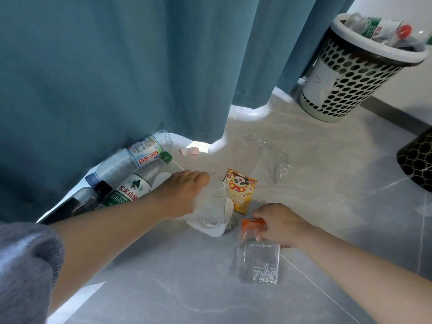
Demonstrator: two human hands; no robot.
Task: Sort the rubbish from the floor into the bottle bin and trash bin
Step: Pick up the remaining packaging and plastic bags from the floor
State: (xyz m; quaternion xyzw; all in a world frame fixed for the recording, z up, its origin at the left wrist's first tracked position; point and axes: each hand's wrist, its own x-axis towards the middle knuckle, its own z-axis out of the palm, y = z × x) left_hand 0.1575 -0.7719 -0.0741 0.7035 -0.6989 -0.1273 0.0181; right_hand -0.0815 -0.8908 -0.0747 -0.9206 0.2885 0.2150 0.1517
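Fingers (pixel 261 212) of right hand (pixel 278 223) pinch orange wrapper (pixel 253 226) plus clear bag (pixel 258 260), probably 1 trash load. Left hand (pixel 184 195) grips crumpled white wrapper (pixel 210 220). 3 bottles (pixel 133 188) just left of it, bottle bin (pixel 360 73) far beyond.

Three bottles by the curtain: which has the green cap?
The middle bottle with the green-and-white label, nearest the left hand. The white-labelled bottle against the curtain has a blue cap; the dark bottle has a black one.
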